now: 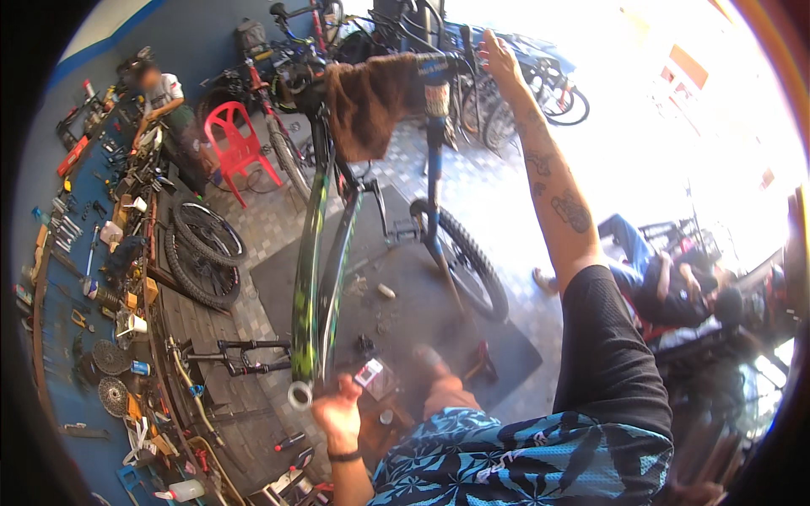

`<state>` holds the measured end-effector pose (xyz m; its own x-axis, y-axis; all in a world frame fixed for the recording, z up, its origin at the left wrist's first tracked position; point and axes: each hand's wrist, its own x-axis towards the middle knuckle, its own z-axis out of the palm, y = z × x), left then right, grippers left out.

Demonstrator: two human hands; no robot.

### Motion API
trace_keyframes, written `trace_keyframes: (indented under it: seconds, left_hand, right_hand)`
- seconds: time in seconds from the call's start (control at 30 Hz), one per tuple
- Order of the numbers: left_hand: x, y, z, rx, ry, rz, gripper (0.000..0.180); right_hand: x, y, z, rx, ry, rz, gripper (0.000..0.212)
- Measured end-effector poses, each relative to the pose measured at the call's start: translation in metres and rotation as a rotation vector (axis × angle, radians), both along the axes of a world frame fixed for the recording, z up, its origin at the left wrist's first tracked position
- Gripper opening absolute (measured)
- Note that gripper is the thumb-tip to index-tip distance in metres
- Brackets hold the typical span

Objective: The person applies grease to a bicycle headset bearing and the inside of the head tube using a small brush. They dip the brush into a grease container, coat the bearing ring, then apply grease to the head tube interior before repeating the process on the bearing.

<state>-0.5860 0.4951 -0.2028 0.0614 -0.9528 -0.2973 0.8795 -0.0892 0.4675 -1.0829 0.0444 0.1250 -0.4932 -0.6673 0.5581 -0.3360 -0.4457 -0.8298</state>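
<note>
1. While holding the right grip [502,66] out at arm's length, note the left grip [337,415] low, just beside the pale ring [291,395] at the near end of the green bike frame [308,291].
2. Left grip: blurred. Cannot tell whether spread or pinching anything, nor whether touching the ring.
3. Right grip: fingers extended, loosely spread, nothing seen between them. Near the dark bar [456,64] past the brown cloth [363,110]; contact not clear.
4. Find the frame left of centre, running from beside the cloth back to the ring, with the dark mat [515,367] on the floor beyond. Cannot make out how held at the far end.
5. Judge the step as placing hands about the frame, one at each end, rather than bearing down on it. Cannot read more from this view.
6. For any hold from here, would call for closing the left fingers squarely round the near end, and bringing the right fingers fully onto the bar before loading either.
7. Note nearby: small white-and-red box [369,372] just right of the left grip; bike fork [253,368] on the wooden bench [224,401] to the left; red chair [236,148] farther off.
</note>
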Motion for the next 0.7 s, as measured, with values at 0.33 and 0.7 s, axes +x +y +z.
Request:
trace_keyframes:
  seconds: [0.33, 0.7]
  left_hand:
    - [-0.016, 0.014, 0.002, 0.243, -0.229, 0.402, 0.046]
    - [-0.023, 0.013, 0.043, 0.214, -0.332, 0.463, 0.054]
  right_hand:
    - [0.044, -0.032, -0.027, -0.35, -0.019, -0.061, 0.055]
    - [0.022, 0.004, -0.143, -0.543, -0.024, 0.192, 0.058]
